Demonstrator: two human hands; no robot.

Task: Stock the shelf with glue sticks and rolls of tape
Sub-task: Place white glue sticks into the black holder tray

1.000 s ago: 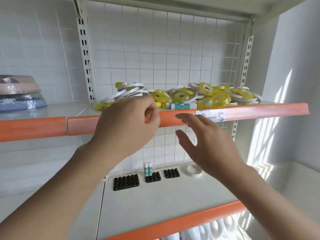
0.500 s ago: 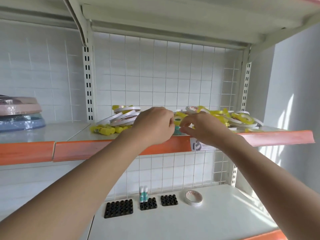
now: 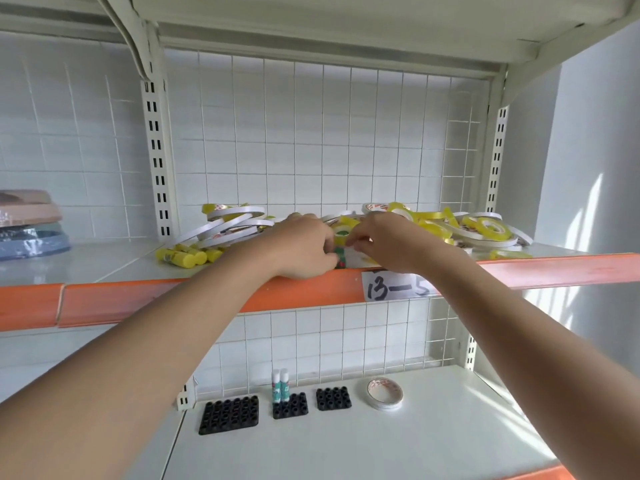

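On the upper shelf [image 3: 145, 292] lies a heap of yellow and white tape rolls [image 3: 485, 228] with yellow glue sticks [image 3: 185, 256] at its left. Both hands are in the middle of the heap. My left hand [image 3: 304, 249] curls its fingers round a green-and-white glue stick [image 3: 340, 257] at the shelf's front edge. My right hand [image 3: 388, 242] pinches at the same spot beside a yellow roll [image 3: 343, 230]; what its fingertips hold is hidden. On the lower shelf [image 3: 450, 445] two white-capped glue sticks [image 3: 280, 386] stand in a black holder [image 3: 290, 405], beside one tape roll [image 3: 384, 393].
Two more black holders [image 3: 228, 414] [image 3: 333, 398] sit on the lower shelf without sticks. A label reading 13-5 [image 3: 394, 289] is stuck on the orange shelf edge. Stacked pink and blue items [image 3: 29, 223] lie at far left. A wire grid [image 3: 311, 133] backs the shelves.
The camera has tilted up. Both hands rose from in front of the orange edge onto the upper shelf and closed together over the glue stick in the heap.
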